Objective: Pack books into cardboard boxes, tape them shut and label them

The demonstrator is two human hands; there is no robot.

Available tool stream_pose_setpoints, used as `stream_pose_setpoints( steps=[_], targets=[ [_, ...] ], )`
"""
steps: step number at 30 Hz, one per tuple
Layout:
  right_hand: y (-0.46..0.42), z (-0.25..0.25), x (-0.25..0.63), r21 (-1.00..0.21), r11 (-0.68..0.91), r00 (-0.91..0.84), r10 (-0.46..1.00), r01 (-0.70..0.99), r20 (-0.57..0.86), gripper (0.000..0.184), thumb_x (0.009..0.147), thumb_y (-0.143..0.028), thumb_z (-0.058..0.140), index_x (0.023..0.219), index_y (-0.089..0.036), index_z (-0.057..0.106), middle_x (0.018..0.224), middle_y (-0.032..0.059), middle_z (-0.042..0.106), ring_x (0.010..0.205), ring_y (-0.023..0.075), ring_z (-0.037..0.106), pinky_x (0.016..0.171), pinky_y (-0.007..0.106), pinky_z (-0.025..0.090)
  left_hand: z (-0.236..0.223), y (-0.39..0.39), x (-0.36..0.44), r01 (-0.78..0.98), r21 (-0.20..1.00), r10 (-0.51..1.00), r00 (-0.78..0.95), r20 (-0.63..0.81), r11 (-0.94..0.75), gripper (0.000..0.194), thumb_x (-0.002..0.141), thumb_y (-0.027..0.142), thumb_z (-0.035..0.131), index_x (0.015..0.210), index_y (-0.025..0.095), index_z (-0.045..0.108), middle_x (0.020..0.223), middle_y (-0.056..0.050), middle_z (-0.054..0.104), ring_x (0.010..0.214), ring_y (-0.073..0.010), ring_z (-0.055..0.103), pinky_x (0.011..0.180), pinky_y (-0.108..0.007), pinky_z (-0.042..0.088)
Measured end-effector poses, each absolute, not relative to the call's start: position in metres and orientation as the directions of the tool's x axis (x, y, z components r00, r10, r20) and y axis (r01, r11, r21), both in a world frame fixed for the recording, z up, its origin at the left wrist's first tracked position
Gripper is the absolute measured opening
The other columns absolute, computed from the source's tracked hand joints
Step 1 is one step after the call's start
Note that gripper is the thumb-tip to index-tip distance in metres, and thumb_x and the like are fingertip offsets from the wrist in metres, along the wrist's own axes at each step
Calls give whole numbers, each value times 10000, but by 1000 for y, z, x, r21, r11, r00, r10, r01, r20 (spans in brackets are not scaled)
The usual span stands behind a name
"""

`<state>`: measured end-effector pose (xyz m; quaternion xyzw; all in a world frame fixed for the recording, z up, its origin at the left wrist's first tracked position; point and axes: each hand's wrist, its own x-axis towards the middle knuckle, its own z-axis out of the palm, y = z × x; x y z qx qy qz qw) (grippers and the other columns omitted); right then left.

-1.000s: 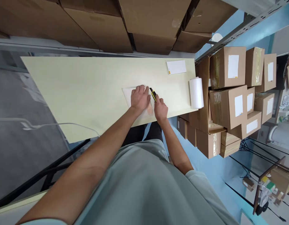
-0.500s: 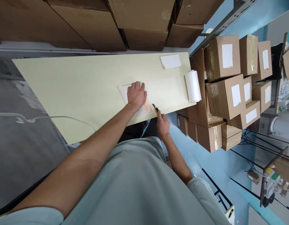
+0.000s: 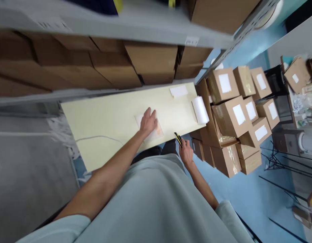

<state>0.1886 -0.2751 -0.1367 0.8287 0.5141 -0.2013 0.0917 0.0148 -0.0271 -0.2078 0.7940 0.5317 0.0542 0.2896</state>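
My left hand [image 3: 149,122] rests with fingers spread on a thin, whitish translucent packet [image 3: 156,134] with a pale orange patch near its right edge. The hand covers much of the packet, so what lies inside cannot be made out. Off the front edge of the table, my right hand [image 3: 186,152] is closed around a yellow and black utility knife [image 3: 179,139]. The knife points up and to the left, apart from the packet.
A cream table [image 3: 102,118] carries a white roll [image 3: 200,110] and a white pad of labels [image 3: 178,91]. A grey cable [image 3: 100,136] crosses its left part. Cardboard boxes [image 3: 239,116] are stacked at the right; more boxes [image 3: 151,60] fill the shelf behind.
My right hand has drawn the knife away from the packet, past the table edge. The left hand's fingers have spread and lifted somewhat. The head view has tilted up, showing more shelf.
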Motion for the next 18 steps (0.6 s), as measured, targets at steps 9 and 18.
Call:
stream_pose_setpoints(
  steps=[9,18],
  targets=[
    [-67,-57,256,-288,-82,151,962,954,227,393,1132,-244,558,1511,-161,618,1327,186,688,1103,289,750,936,395,639,-100,44,52,652,482,810,440,388,-585,557,1089,255,475,1635,161,536,1724,-239,515,1604,-383,510,1296,-588,469],
    [159,68,280,-201,243,-158,917,949,366,298,1142,-199,496,1370,-178,686,1370,190,686,1209,323,634,1078,436,487,25,140,98,658,370,690,323,648,-656,604,1058,169,501,1660,191,545,1726,-198,521,1631,-364,473,1305,-580,457]
  ],
)
